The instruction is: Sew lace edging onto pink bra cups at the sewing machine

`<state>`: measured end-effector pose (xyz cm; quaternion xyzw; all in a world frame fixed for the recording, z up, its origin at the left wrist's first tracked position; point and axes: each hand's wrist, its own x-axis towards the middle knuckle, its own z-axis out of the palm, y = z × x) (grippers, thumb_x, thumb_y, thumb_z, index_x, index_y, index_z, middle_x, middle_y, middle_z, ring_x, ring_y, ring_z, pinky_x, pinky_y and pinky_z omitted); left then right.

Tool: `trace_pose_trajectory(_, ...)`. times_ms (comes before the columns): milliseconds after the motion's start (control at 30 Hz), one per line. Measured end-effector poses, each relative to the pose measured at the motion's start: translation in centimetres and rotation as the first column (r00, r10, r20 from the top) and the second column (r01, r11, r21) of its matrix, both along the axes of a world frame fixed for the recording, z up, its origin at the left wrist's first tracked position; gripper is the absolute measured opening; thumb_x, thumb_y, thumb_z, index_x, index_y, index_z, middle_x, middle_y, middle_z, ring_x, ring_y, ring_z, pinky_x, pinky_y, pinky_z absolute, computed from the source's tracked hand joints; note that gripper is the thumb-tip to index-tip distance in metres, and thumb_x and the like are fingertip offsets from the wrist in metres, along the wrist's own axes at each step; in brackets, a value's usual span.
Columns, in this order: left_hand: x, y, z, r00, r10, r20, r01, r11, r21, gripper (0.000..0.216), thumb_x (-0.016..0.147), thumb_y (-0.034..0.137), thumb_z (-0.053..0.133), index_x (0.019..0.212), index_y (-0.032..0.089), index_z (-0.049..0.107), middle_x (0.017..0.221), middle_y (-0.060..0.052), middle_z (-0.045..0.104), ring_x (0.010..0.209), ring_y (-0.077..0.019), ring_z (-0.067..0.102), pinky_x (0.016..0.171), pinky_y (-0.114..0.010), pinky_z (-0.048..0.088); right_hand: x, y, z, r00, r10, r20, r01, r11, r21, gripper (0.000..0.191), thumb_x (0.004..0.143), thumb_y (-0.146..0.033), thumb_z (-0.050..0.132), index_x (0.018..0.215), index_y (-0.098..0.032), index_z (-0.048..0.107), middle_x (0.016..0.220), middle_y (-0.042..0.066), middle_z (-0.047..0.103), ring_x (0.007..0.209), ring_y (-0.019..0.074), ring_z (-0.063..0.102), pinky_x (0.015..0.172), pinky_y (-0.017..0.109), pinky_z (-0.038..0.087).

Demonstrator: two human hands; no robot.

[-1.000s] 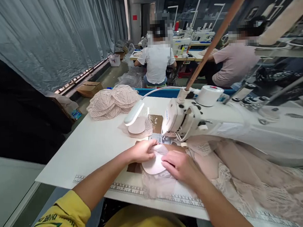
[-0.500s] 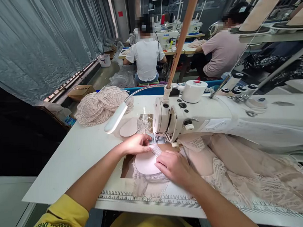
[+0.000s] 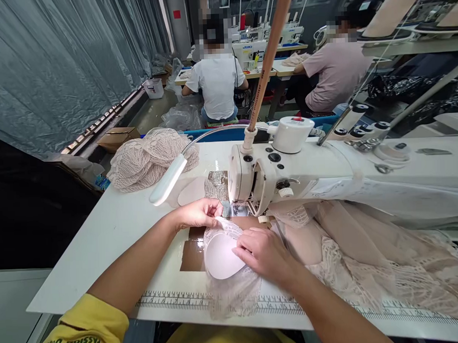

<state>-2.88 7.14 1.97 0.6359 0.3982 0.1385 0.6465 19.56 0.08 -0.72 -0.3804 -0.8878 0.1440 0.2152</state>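
A pale, rounded bra cup (image 3: 221,257) with lace and sheer mesh (image 3: 233,296) lies in front of the sewing machine (image 3: 248,178). My left hand (image 3: 201,212) pinches the top edge of the lace between thumb and fingers, just left of the needle area. Closed on the lace at the cup's right side is my right hand (image 3: 258,248), its fingers curled and the thumb pressed against the edge. The lit needle and presser foot area lies just beyond both hands, partly hidden by the machine head.
Lace cups are piled (image 3: 149,159) at the table's back left, with another cup (image 3: 192,191) nearer. A lamp (image 3: 169,178) arches over the left side. Beige lace fabric (image 3: 352,247) spreads across the right. A printed ruler (image 3: 173,301) follows the front edge. Two people sit ahead.
The left hand has moved slightly left and up, pulling the lace edge taut. The cup has shifted toward me and shows more lace along its top. The right hand stays nearly in place.
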Motion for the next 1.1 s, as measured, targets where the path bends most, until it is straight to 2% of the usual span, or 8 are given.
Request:
trace_pose_trajectory(167, 0.8, 0.1, -1.2, 0.988, 0.119, -0.093, -0.1, 0.977, 0.189, 0.019, 0.068, 0.019, 0.062, 0.08, 0.016, 0.047, 0.068, 0.004, 0.05, 0.058, -0.0086, 0.044, 0.056, -0.02, 0.037, 0.0, 0.0, 0.2, 0.998, -0.044, 0.052, 0.044, 0.999, 0.005, 0.035, 0.087, -0.026, 0.056, 0.053, -0.018, 0.048, 0.053, -0.003, 0.048, 0.054, 0.0106, 0.04, 0.054, 0.026, 0.023)
trace_pose_trajectory(300, 1.5, -0.4, -0.9, 0.97, 0.189, -0.152, -0.125, 0.927, 0.354, 0.012, 0.072, 0.018, 0.058, 0.082, 0.017, 0.052, 0.07, 0.002, 0.053, 0.063, -0.0122, 0.047, 0.061, -0.023, 0.038, 0.0, 0.3, -0.1, 0.992, -0.116, 0.051, 0.113, 0.992, 0.057, 0.017, 0.088, -0.025, 0.055, 0.076, -0.017, 0.063, 0.071, 0.002, 0.06, 0.066, 0.0144, 0.052, 0.062, 0.026, 0.033)
trace_pose_trajectory(567, 0.9, -3.6, 1.0, 0.803, 0.104, -0.587, 0.294, 0.787, 0.542, 0.009, 0.081, 0.023, 0.055, 0.076, 0.017, 0.058, 0.07, -0.001, 0.058, 0.064, -0.0157, 0.051, 0.056, -0.025, 0.032, -0.3, 0.3, -0.7, 0.985, -0.17, -0.032, 0.169, 0.985, -0.019, 0.018, 0.089, -0.023, 0.052, 0.099, -0.017, 0.066, 0.102, 0.008, 0.067, 0.084, 0.0194, 0.063, 0.073, 0.028, 0.046)
trace_pose_trajectory(700, 1.5, -5.1, 0.6, 0.874, 0.142, -0.465, 0.192, 0.779, 0.597, 0.019, 0.09, 0.022, 0.042, 0.074, 0.017, 0.05, 0.073, -0.003, 0.054, 0.066, -0.0154, 0.048, 0.059, -0.026, 0.035, -0.6, 0.4, -0.7, 0.969, -0.245, 0.027, 0.247, 0.964, -0.1, 0.043, 0.085, -0.025, 0.058, 0.127, -0.017, 0.055, 0.116, 0.012, 0.066, 0.095, 0.0249, 0.065, 0.077, 0.034, 0.049)
trace_pose_trajectory(800, 1.7, -5.7, 0.8, 0.97, 0.147, -0.191, -0.037, 0.873, 0.487, 0.02, 0.094, 0.032, 0.042, 0.081, 0.018, 0.048, 0.08, -0.003, 0.054, 0.071, -0.0147, 0.049, 0.064, -0.026, 0.039, -0.6, 0.3, -0.2, 0.969, -0.247, 0.002, 0.242, 0.949, -0.203, 0.046, 0.085, -0.022, 0.054, 0.131, -0.022, 0.052, 0.102, 0.007, 0.071, 0.087, 0.0218, 0.066, 0.071, 0.031, 0.049)
trace_pose_trajectory(933, 1.5, -5.4, 0.9, 0.971, 0.127, 0.204, -0.133, 0.991, 0.019, 0.039, 0.081, 0.05, 0.063, 0.094, 0.017, 0.049, 0.081, -0.002, 0.053, 0.071, -0.0129, 0.051, 0.065, -0.025, 0.042, -0.5, 0.1, 0.8, 0.963, -0.249, -0.102, 0.206, 0.925, -0.319, 0.043, 0.082, -0.018, 0.053, 0.125, -0.025, 0.055, 0.086, 0.0, 0.071, 0.075, 0.017, 0.064, 0.066, 0.026, 0.046)
trace_pose_trajectory(1000, 1.0, -4.9, 0.7, 0.974, 0.102, 0.2, -0.082, 0.991, -0.106, 0.046, 0.073, 0.05, 0.073, 0.093, 0.014, 0.053, 0.077, -0.001, 0.054, 0.067, -0.0114, 0.05, 0.062, -0.023, 0.04, -0.6, 0.0, 1.1, 0.962, -0.246, -0.12, 0.184, 0.906, -0.381, 0.041, 0.081, -0.019, 0.054, 0.122, -0.024, 0.056, 0.079, -0.002, 0.068, 0.07, 0.0158, 0.062, 0.064, 0.026, 0.045)
trace_pose_trajectory(1100, 0.4, -3.7, 0.2, 0.995, 0.098, 0.019, -0.097, 0.995, -0.032, 0.039, 0.072, 0.047, 0.072, 0.079, 0.011, 0.058, 0.069, 0.0, 0.054, 0.06, -0.0099, 0.046, 0.057, -0.021, 0.036, -0.6, 0.1, 1.0, 0.966, -0.237, -0.108, 0.17, 0.889, -0.426, 0.037, 0.082, -0.021, 0.055, 0.119, -0.023, 0.056, 0.072, -0.004, 0.066, 0.066, 0.0148, 0.06, 0.061, 0.025, 0.043)
